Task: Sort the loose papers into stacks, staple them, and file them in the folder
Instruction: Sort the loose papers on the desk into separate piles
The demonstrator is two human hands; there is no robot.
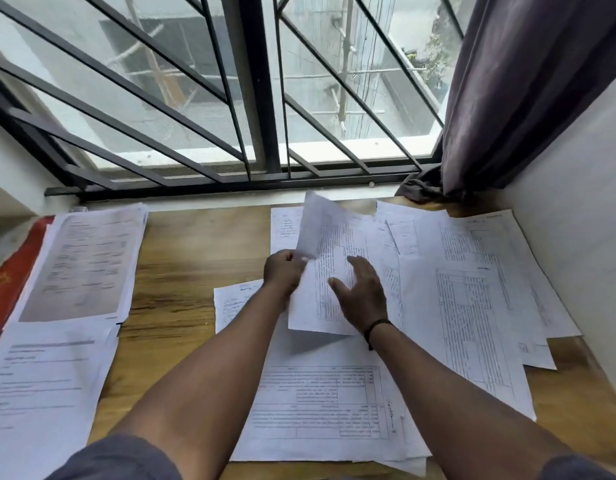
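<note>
Head view: a printed sheet [334,271] is pinched at its upper left part by the curled fingers of the left hand [284,273] and lifted off the wooden table [192,271], its top corner folded over. The right hand [362,296] is held flat against the same sheet, fingers straight and spread, gripping nothing. Loose papers [473,306] are spread and overlapped across the right half of the table, under and around both hands. A sorted stack [88,265] is laid at the far left, and a second stack [47,382] is placed nearer, its far edge tucked under the first. A red folder [8,282] is seen beneath the left edge of both stacks; whether anything has been filed inside it cannot be told.
</note>
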